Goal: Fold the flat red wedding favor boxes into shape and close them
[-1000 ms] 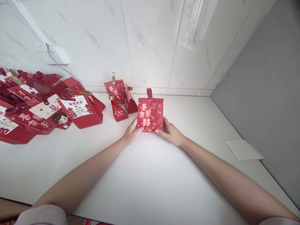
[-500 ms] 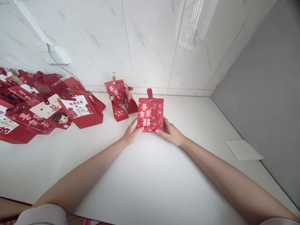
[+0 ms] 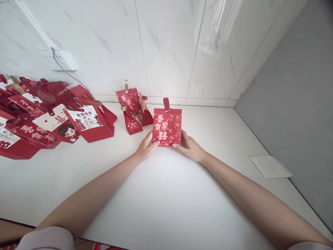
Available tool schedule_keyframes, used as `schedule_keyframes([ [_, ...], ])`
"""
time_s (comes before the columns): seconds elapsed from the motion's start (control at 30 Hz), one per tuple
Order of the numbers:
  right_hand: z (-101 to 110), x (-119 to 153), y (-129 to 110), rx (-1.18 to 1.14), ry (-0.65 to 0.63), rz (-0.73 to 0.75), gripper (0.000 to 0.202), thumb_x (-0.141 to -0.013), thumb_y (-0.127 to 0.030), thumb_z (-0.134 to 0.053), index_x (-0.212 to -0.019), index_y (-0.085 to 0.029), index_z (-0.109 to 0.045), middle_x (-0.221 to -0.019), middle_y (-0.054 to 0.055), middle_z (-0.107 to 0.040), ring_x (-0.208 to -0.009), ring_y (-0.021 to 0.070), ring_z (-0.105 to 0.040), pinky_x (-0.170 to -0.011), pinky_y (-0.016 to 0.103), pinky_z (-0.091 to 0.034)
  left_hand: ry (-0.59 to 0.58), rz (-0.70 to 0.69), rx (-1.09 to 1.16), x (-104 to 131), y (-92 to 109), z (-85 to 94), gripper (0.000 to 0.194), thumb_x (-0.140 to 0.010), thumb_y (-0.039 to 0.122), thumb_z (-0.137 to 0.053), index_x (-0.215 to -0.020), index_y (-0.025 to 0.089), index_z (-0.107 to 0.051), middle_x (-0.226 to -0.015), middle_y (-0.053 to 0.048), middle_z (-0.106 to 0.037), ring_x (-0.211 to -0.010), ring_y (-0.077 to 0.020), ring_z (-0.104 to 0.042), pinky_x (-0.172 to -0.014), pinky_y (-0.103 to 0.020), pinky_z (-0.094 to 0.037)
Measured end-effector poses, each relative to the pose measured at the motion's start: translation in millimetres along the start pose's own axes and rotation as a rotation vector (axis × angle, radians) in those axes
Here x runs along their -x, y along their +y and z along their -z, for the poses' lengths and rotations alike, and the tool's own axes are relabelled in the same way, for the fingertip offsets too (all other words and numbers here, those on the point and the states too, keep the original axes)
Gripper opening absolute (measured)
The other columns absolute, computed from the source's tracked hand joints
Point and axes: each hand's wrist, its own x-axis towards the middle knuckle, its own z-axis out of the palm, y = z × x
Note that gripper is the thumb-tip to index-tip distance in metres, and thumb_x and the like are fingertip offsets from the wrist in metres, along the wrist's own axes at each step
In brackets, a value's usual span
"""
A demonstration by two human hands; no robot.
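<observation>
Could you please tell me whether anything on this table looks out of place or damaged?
Nothing looks spilled or clearly damaged. The one oddity is the white sheet, lying askew at the table's right edge, away from the crowded red boxes. The held box, between left hand and right hand, looks neat.

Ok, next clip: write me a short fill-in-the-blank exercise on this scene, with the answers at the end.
1. The left hand and right hand both hold a box whose main color is ____.
2. The largest group of boxes stands to its ____ in the view.
3. The flat paper on the table is colored ____.

Missing words: red; left; white.
</observation>
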Motion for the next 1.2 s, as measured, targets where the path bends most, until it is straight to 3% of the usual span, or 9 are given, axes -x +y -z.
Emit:
schedule_keyframes([
  [0.43, 0, 0, 2, -0.003, -0.004, -0.008, 0.078, -0.09, -0.052, -0.06, -0.153, -0.025, -0.022, -0.14, 0.01, -0.058, -0.124, 0.0283, -0.059, -0.107, 0.047, -0.046, -0.001, -0.003, -0.01, 0, 0, 0.2, 0.056, -0.09, 0.034, -0.055, -0.143, 0.021, -0.043, -0.145, -0.007, -0.052, -0.134, -0.0267, -0.048, -0.114, -0.039, -0.038],
  [0.5, -1, 0, 5, 0.0, -0.007, 0.004, 0.084, -0.09, -0.052, -0.06, -0.155, -0.026, -0.015, -0.142, 0.011, -0.057, -0.126, 0.029, -0.058, -0.108, 0.049, -0.045, 0.001, 0.01, 0.007, 0, 2, -0.3, 0.056, -0.089, 0.036, -0.057, -0.142, 0.02, -0.045, -0.143, -0.007, -0.054, -0.133, -0.0269, -0.049, -0.113, -0.04, -0.039],
  [0.6, -4, 1, 11, -0.015, 0.008, 0.041, 0.11, -0.084, -0.052, -0.068, -0.157, -0.026, 0.01, -0.145, 0.013, -0.053, -0.129, 0.0306, -0.056, -0.107, 0.052, -0.044, 0.029, 0.05, 0.039, -1, 7, 0.1, 0.054, -0.09, 0.044, -0.057, -0.137, 0.019, -0.051, -0.139, -0.007, -0.058, -0.13, -0.0272, -0.052, -0.112, -0.04, -0.04],
  [0.7, -7, 3, 14, -0.068, 0.061, 0.051, 0.124, -0.08, -0.052, -0.073, -0.153, -0.025, 0.023, -0.134, 0.013, -0.062, -0.12, 0.0293, -0.062, -0.102, 0.05, -0.048, 0.084, 0.077, 0.051, -1, 7, 2.6, 0.054, -0.094, 0.055, -0.046, -0.132, 0.019, -0.058, -0.134, -0.008, -0.063, -0.124, -0.027, -0.057, -0.11, -0.041, -0.041],
  [0.8, -7, 4, 11, -0.095, 0.123, 0.002, 0.119, -0.083, -0.052, -0.07, -0.154, -0.025, 0.022, -0.113, 0.009, -0.071, -0.099, 0.0258, -0.069, -0.092, 0.045, -0.054, 0.037, 0.055, 0.09, -2, 1, 5.7, 0.064, -0.096, 0.062, -0.03, -0.137, 0.02, -0.055, -0.132, -0.009, -0.064, -0.113, -0.026, -0.062, -0.092, -0.039, -0.052],
  [0.9, -4, 6, 5, -0.095, 0.165, -0.051, 0.112, -0.087, -0.052, -0.065, -0.155, -0.026, 0.019, -0.098, 0.004, -0.074, -0.083, 0.023, -0.071, -0.082, 0.04, -0.057, -0.038, -0.025, 0.125, -1, -3, 7.0, 0.063, -0.093, 0.061, -0.041, -0.145, 0.026, -0.046, -0.142, -0.01, -0.056, -0.112, -0.027, -0.061, -0.071, -0.033, -0.055],
  [0.97, -3, 7, 2, -0.095, 0.175, -0.07, 0.106, -0.089, -0.052, -0.062, -0.156, -0.027, 0.016, -0.091, 0.002, -0.074, -0.078, 0.0221, -0.071, -0.078, 0.038, -0.057, -0.057, -0.078, 0.145, 0, -1, 6.3, 0.061, -0.091, 0.055, -0.052, -0.145, 0.028, -0.046, -0.152, -0.009, -0.044, -0.122, -0.0299, -0.056, -0.073, -0.032, -0.057],
  [1.07, -3, 7, -1, -0.106, 0.175, -0.078, 0.096, -0.093, -0.052, -0.056, -0.157, -0.027, 0.012, -0.082, 0.0, -0.073, -0.071, 0.0206, -0.071, -0.078, 0.038, -0.057, -0.047, -0.092, 0.188, 2, 4, 4.2, 0.058, -0.09, 0.046, -0.058, -0.145, 0.029, -0.047, -0.16, -0.007, -0.032, -0.134, -0.0326, -0.047, -0.088, -0.037, -0.057],
  [1.2, -3, 8, -3, -0.114, 0.172, -0.072, 0.086, -0.096, -0.051, -0.051, -0.158, -0.028, 0.004, -0.08, -0.001, -0.073, -0.068, 0.0192, -0.071, -0.08, 0.038, -0.058, -0.052, -0.019, 0.237, 4, 8, 1.2, 0.056, -0.092, 0.04, -0.058, -0.144, 0.026, -0.045, -0.152, -0.009, -0.045, -0.129, -0.0288, -0.053, -0.097, -0.04, -0.055],
])
